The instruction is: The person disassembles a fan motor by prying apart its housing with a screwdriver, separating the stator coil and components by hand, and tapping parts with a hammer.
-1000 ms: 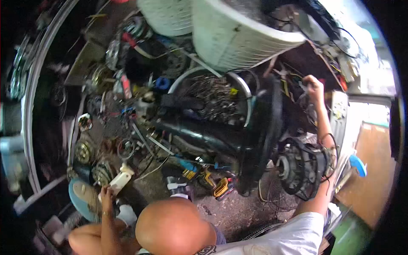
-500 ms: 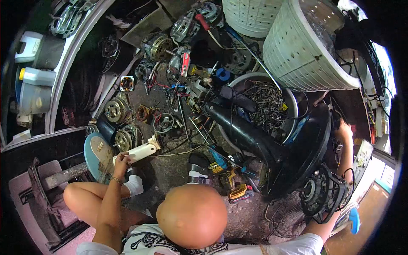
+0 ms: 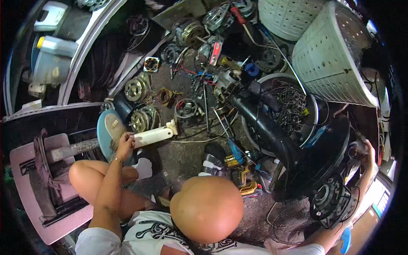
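My left hand (image 3: 124,147) is closed at the lower end of a white fan neck (image 3: 153,137), beside its blue-and-beige base (image 3: 111,131). At the far right my right hand (image 3: 369,155) grips a small dark cylindrical part (image 3: 356,148), its exact kind unclear. That part is just beyond the edge of a large black fan stand (image 3: 272,134), whose column lies across a metal basin (image 3: 315,117). Below the right hand, a black fan motor with its frame (image 3: 329,199) rests near my forearm, over a wire fan guard (image 3: 293,219).
Screws and metal scraps (image 3: 289,106) fill the basin. A yellow cordless drill (image 3: 243,174) and a blue-handled screwdriver (image 3: 236,152) lie near my foot. Motor parts (image 3: 187,108) and wires cover the floor ahead. White perforated tubs (image 3: 327,59) stand at the back right.
My right hand has come out from behind the black stand's edge, now with a dark part in it. The left hand stays at the white fan neck. The camera view has turned left.
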Tool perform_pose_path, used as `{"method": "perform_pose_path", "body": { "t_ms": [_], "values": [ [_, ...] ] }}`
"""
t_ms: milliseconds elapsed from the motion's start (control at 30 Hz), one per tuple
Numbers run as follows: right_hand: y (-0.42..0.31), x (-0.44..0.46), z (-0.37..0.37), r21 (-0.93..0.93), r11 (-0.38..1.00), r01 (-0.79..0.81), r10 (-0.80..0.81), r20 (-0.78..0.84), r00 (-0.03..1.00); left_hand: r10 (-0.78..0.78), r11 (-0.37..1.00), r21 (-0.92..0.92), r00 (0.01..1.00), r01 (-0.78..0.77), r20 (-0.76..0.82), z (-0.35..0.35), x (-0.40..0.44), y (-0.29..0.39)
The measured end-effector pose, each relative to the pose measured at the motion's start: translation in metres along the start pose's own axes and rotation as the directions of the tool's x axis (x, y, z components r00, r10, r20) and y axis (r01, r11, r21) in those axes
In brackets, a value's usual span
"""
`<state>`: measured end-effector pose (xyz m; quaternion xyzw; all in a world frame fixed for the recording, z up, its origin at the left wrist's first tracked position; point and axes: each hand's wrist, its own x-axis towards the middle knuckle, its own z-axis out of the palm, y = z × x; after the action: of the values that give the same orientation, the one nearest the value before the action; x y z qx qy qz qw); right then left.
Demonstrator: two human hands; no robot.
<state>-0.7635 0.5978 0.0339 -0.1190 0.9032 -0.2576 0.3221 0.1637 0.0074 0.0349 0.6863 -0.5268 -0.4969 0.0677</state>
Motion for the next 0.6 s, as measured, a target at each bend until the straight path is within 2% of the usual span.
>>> {"method": "perform_pose_path", "body": {
  "t_ms": [67, 100, 167, 200, 233, 300, 333, 367, 400, 433, 467, 500, 600],
  "values": [
    [0.013, -0.013, -0.039, 0.324, 0.946, -0.013, 0.002, 0.034, 0.999, 0.009, 1.0, -0.013, 0.999, -0.009, -0.03, 0.011, -0.004, 0.007],
    [0.018, -0.02, -0.053, 0.429, 0.903, -0.025, 0.007, 0.044, 0.999, 0.019, 0.999, -0.026, 0.998, -0.021, -0.055, 0.017, -0.007, 0.014],
    [0.033, -0.023, -0.07, 0.437, 0.895, 0.088, -0.096, -0.005, 0.995, 0.028, 0.999, -0.041, 0.998, -0.03, -0.054, 0.025, -0.006, 0.019],
    [0.018, -0.026, -0.073, 0.43, 0.903, -0.022, 0.046, -0.045, 0.998, 0.053, 0.998, -0.033, 0.998, -0.054, -0.033, 0.028, -0.004, 0.022],
    [0.008, -0.032, -0.078, 0.501, 0.866, -0.003, 0.032, -0.048, 0.998, 0.076, 0.997, -0.027, 0.997, -0.076, -0.012, 0.031, -0.004, 0.026],
    [-0.005, -0.037, -0.066, 0.363, 0.871, 0.331, -0.212, -0.329, 0.92, 0.082, 0.989, -0.121, 0.996, -0.085, -0.029, 0.037, -0.006, 0.039],
    [-0.012, -0.037, -0.08, 0.691, 0.639, 0.338, -0.227, -0.251, 0.941, 0.087, 0.976, -0.198, 0.995, -0.093, -0.041, 0.038, -0.008, 0.045],
    [-0.062, -0.07, -0.047, 0.439, 0.694, 0.57, -0.312, -0.531, 0.788, 0.094, 0.973, -0.209, 0.995, -0.101, -0.043, 0.038, -0.009, 0.047],
    [-0.09, -0.09, -0.046, 0.355, 0.708, 0.61, -0.325, -0.602, 0.729, 0.123, 0.913, -0.395, 0.992, -0.107, 0.015, 0.037, -0.011, 0.049],
    [-0.112, -0.111, -0.055, 0.311, 0.708, 0.634, -0.343, -0.633, 0.694, 0.167, 0.818, -0.567, 0.984, -0.099, 0.068, 0.037, -0.012, 0.051],
    [-0.134, -0.133, -0.06, 0.276, 0.699, 0.66, -0.361, -0.661, 0.658, 0.212, 0.76, -0.645, 0.969, -0.079, 0.131, 0.035, -0.016, 0.052],
    [-0.157, -0.153, -0.067, 0.241, 0.689, 0.684, -0.384, -0.679, 0.626, 0.22, 0.747, -0.66, 0.967, -0.081, 0.129, 0.036, -0.024, 0.057],
    [-0.223, -0.215, -0.075, 0.134, 0.657, 0.742, -0.452, -0.718, 0.529, 0.28, 0.621, -0.783, 0.923, 0.035, 0.264, 0.036, -0.058, 0.065]
  ]
}}
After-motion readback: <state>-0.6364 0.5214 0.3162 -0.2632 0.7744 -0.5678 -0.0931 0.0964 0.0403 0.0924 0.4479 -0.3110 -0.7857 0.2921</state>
